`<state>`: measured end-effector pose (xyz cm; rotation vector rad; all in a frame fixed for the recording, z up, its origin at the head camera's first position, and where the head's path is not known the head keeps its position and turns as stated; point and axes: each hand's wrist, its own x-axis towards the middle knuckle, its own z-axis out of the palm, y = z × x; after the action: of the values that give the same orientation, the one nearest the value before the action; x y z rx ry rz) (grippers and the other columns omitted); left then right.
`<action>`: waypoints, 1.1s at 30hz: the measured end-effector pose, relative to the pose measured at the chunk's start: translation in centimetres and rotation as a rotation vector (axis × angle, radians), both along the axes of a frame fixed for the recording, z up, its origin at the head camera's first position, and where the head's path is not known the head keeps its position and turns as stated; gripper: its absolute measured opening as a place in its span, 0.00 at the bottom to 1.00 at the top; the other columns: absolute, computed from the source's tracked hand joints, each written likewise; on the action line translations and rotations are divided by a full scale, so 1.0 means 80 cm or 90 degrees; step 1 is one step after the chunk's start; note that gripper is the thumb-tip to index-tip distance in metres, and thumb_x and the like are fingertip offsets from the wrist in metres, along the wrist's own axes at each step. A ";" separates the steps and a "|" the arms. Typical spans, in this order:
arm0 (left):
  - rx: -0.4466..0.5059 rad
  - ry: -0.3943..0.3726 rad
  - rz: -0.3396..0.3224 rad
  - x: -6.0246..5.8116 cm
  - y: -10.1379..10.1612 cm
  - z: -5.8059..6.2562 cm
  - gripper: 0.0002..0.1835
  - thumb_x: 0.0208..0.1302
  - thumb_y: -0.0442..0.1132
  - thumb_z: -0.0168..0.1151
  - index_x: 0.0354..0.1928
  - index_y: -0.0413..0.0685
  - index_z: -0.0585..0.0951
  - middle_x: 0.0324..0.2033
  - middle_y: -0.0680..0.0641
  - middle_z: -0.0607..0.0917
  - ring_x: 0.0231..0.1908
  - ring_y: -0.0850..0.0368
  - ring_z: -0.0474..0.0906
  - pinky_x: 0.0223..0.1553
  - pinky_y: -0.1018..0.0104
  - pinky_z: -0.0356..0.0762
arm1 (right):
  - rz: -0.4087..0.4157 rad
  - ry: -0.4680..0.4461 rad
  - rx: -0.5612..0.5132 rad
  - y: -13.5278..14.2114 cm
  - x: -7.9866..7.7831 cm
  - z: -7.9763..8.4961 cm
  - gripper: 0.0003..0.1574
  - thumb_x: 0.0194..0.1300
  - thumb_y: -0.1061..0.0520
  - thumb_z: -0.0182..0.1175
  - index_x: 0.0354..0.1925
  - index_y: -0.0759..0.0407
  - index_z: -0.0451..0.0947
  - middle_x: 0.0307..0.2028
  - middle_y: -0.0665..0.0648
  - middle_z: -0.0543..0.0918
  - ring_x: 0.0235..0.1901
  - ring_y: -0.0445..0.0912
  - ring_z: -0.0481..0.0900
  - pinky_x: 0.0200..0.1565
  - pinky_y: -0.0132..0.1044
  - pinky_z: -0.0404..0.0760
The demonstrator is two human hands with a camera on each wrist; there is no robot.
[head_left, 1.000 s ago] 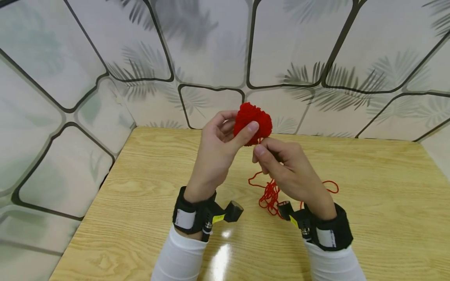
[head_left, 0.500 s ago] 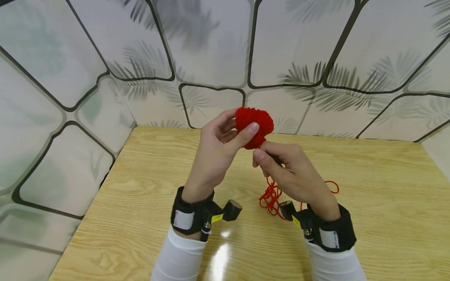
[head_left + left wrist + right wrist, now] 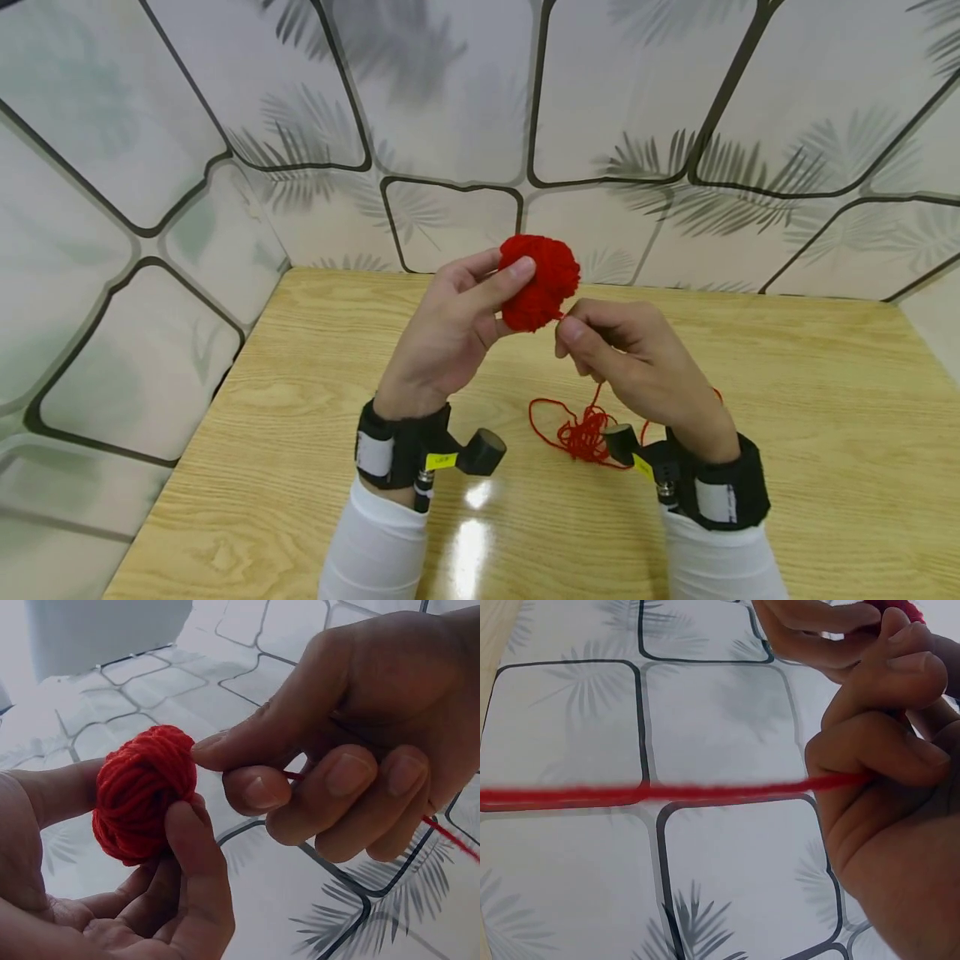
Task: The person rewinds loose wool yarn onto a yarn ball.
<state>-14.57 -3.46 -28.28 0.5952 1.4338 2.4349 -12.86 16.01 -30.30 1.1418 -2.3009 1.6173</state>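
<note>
A small red ball of yarn (image 3: 546, 279) is held up over the table's far edge, its wound strands plain in the left wrist view. My left hand (image 3: 450, 333) grips it between thumb and fingers. Close at its lower right, my right hand (image 3: 637, 358) pinches the red strand (image 3: 735, 789) with thumb and forefinger, the other fingers curled in. The strand passes through the right palm and out past the little finger. Beneath the hands, a loose tangle of red yarn (image 3: 583, 435) lies on the table, partly hidden by the right wrist's camera.
The wooden table (image 3: 300, 467) runs back to a patterned wall (image 3: 450, 108) with leaf prints. Another wall (image 3: 82, 275) rises along the left side. Each wrist wears a black strap with a camera (image 3: 480, 452) sticking out inward.
The yarn ball has turned and come slightly lower in the left hand, its thumb shifting left. The right hand has moved a little right, and the loose tangle has shifted.
</note>
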 end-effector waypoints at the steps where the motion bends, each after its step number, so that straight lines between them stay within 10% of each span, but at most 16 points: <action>1: 0.000 0.000 0.004 0.000 0.000 0.000 0.21 0.63 0.40 0.56 0.55 0.35 0.72 0.51 0.37 0.75 0.51 0.46 0.73 0.51 0.53 0.70 | 0.002 0.001 -0.001 0.001 0.000 0.000 0.13 0.65 0.66 0.50 0.30 0.49 0.73 0.20 0.47 0.68 0.19 0.43 0.65 0.19 0.37 0.65; 14: -0.001 0.036 0.102 0.002 0.004 0.000 0.20 0.60 0.37 0.60 0.52 0.36 0.72 0.49 0.37 0.77 0.50 0.44 0.74 0.53 0.53 0.69 | 0.049 0.019 -0.005 -0.004 0.003 0.005 0.15 0.64 0.67 0.50 0.30 0.47 0.74 0.20 0.45 0.68 0.19 0.40 0.65 0.20 0.36 0.65; 24: -0.005 -0.010 -0.040 0.003 0.003 0.002 0.21 0.62 0.39 0.56 0.54 0.33 0.71 0.51 0.37 0.75 0.48 0.47 0.74 0.51 0.57 0.70 | -0.015 -0.003 -0.018 0.001 -0.003 -0.005 0.10 0.64 0.66 0.51 0.33 0.52 0.75 0.21 0.49 0.70 0.20 0.43 0.66 0.19 0.37 0.66; 33: -0.155 0.076 -0.146 0.004 -0.010 -0.002 0.16 0.59 0.37 0.59 0.46 0.33 0.75 0.41 0.37 0.79 0.39 0.46 0.76 0.42 0.55 0.75 | -0.020 0.025 -0.012 0.011 -0.013 -0.008 0.12 0.61 0.68 0.54 0.36 0.54 0.79 0.27 0.49 0.77 0.24 0.43 0.71 0.24 0.37 0.72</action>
<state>-14.26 -4.30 -28.43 0.8088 1.5809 2.0436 -13.92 16.92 -30.95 1.1184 -2.2637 1.5879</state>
